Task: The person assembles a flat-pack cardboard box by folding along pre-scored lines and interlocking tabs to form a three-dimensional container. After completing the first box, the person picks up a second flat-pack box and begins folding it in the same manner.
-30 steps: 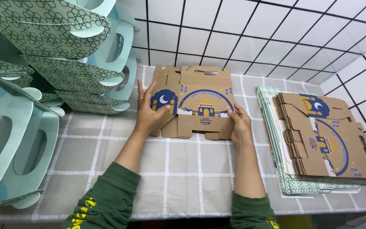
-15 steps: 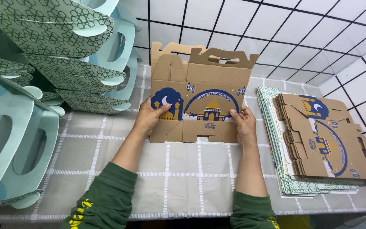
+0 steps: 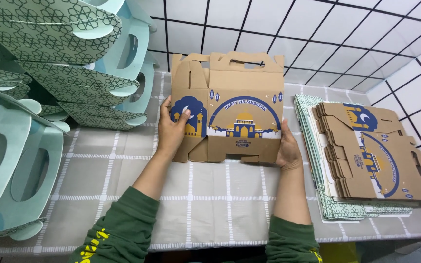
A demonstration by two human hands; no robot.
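A brown cardboard carry box with a blue arch and a gold building printed on it stands upright on the checked tablecloth. It is partly unfolded, with handle cut-outs along its top edge. My left hand grips its left side panel, thumb on the printed face. My right hand holds its lower right edge, fingers hidden behind the box.
A stack of flat brown box blanks lies at the right on a pile of green patterned sheets. Assembled pale green patterned boxes are stacked at the left. A white tiled wall rises behind the table.
The box lay flat under both hands a second ago. It has been lifted upright and has opened wider, with the left panel swung forward.
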